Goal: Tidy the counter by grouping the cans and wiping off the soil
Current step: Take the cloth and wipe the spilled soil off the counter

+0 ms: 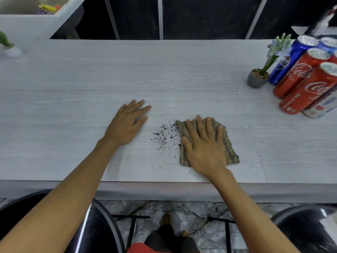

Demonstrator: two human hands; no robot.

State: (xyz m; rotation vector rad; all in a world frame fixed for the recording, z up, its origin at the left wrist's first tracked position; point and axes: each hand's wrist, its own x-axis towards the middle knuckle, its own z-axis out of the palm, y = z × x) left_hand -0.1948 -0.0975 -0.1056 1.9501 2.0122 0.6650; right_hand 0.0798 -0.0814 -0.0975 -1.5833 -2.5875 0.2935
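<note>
Dark soil crumbs [165, 135] lie scattered on the pale wood-grain counter [127, 70], between my two hands. My right hand [203, 147] presses flat on a folded brown-grey cloth [228, 143], whose left edge touches the soil. My left hand [127, 121] rests flat on the counter to the left of the soil, fingers spread, holding nothing. Several cans stand grouped at the far right: a blue can [290, 61], two red cola cans [299, 75] [308, 90], and a white can [322, 106] at the front.
A small grey pot with a pale flowering plant [258, 78] stands just left of the cans. Another small white pot [11, 49] sits at the far left. A few soil specks [191, 173] lie by the counter's near edge. Black stools stand below.
</note>
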